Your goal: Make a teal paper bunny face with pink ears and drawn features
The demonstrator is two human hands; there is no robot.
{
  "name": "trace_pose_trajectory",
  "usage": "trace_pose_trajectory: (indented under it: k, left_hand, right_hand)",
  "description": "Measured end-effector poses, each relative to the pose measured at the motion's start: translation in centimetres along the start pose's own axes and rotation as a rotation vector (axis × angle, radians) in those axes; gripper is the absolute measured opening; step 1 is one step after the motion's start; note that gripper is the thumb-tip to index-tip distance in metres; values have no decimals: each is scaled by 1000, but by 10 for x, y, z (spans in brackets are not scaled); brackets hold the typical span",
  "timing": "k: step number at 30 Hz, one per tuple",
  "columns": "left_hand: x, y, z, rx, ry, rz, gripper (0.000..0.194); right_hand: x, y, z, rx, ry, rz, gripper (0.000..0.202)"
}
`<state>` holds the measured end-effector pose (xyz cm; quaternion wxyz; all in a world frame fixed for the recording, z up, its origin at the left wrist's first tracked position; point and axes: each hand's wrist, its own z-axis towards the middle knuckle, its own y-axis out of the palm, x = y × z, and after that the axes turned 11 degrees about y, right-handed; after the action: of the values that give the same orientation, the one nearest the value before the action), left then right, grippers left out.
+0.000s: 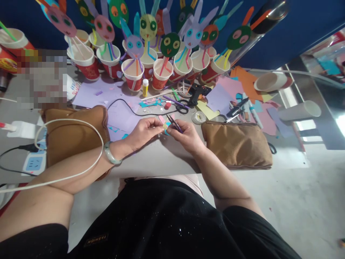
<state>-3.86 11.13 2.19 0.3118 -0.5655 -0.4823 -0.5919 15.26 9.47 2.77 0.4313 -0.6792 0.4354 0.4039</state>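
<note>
Close together above the table's front edge are my two hands. Pinched in my left hand (147, 132) are small paper pieces (165, 126), yellow, blue and pink. My right hand (188, 136) is closed round dark tweezers or small scissors (175, 124), whose tips point up and left, and its thumb touches the blue paper. Which tool it is I cannot tell for sure. Just beyond my hands lie black-handled scissors (182, 107), a red cap (167, 105), a tape roll (198, 117) and blue paper scraps (151, 104).
Paper cups (133, 77) with paper rabbit faces on straws stand along the back. Brown cushions (77, 133) flank my arms. A glue gun (198, 94), a glue stick (145, 88), markers (253, 113) and coloured paper (226, 91) lie beyond. A white cable (101, 144) loops over my left forearm.
</note>
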Motion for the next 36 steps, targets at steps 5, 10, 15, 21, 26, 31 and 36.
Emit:
trace_pose_trajectory:
  k: [5,10,15,21,26,31,36]
  left_hand:
    - [-2,0,0,16,7,-30,23]
    - [-4,1,1,31,-21,-108,26]
    - [-3,2,1,27,-27,-149,24]
    - [-1,2,1,35,-41,-148,23]
    - [-2,1,1,33,-23,-152,22]
    - [-3,2,1,43,-13,-159,21]
    - [-2,2,2,47,-23,-156,20]
  right_hand:
    - [1,1,-1,6,-5,-13,35]
    - [1,3,-1,-3,-12,3,33]
    - [2,5,-1,7,-18,28,33]
    - [2,5,-1,18,-36,38,30]
    - [2,5,-1,15,-21,20,33]
    - [3,5,0,9,-24,26,35]
    - [3,6,0,-6,-22,30,43]
